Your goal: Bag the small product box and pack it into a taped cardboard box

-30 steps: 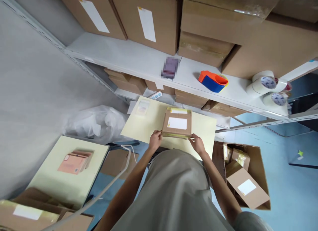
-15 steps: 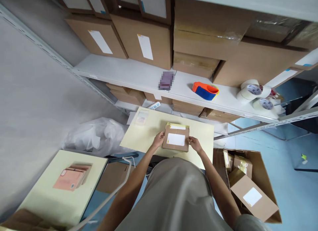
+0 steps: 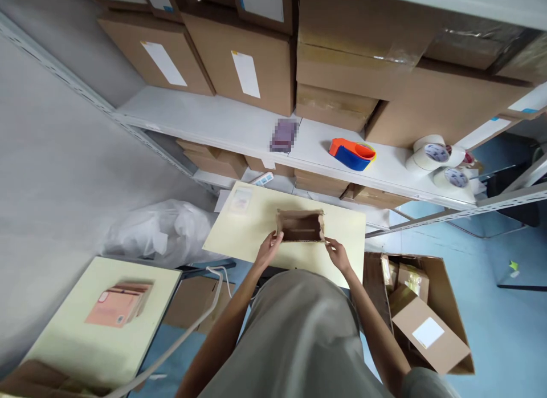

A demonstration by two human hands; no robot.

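Standing on edge on the table (image 3: pixel 342 227): one small box (image 3: pixel 299 226), its brown underside facing the viewer. Left hand (image 3: pixel 268 250) grips its left end; right hand (image 3: pixel 337 253) grips its right end. Far shelf (image 3: pixel 213 116): tape dispenser (image 3: pixel 351 154), tape rolls (image 3: pixel 440 158). Right, on floor: open carton (image 3: pixel 448 295) of parcels.

Soft even light, warped edges

The small cardboard box (image 3: pixel 299 226) is plain brown on a pale yellow bench (image 3: pixel 239 230). The tape dispenser (image 3: pixel 351 154) on the white shelf (image 3: pixel 213 116) is orange and blue; the tape rolls (image 3: pixel 436 153) are cream. The floor (image 3: pixel 504 318) is light blue.
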